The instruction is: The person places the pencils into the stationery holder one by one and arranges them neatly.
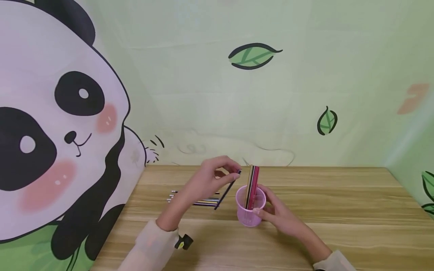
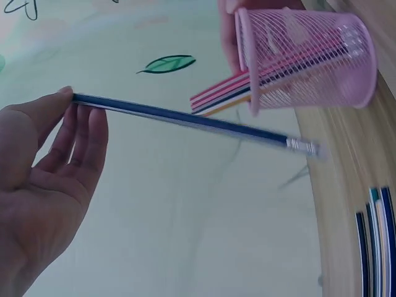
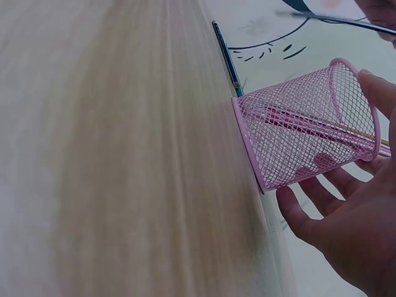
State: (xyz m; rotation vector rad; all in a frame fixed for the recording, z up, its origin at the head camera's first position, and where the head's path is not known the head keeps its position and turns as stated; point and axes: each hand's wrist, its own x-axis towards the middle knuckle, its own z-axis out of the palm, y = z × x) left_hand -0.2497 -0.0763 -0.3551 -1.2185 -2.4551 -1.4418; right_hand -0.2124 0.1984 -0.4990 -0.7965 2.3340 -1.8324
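Note:
Between its thumb and fingertips my left hand (image 1: 206,183) pinches one end of a dark blue pencil (image 2: 185,119). The pencil slants down in the head view, its eraser end low and left of the cup. A pink mesh pencil cup (image 1: 249,219) stands on the table, gripped from the right side by my right hand (image 1: 279,210), with the thumb at the near rim. Several pencils (image 1: 252,187), red, black and yellowish, lean inside the cup and rise above its rim. In the right wrist view, the fingers (image 3: 297,216) curve along the mesh wall.
Several loose pencils (image 1: 207,203) with eraser ends lie on the wooden table (image 1: 339,233), left of the cup and partly behind the left forearm. A pale green wall (image 1: 190,94) with a panda and leaves drawn on it rises at the table's back edge.

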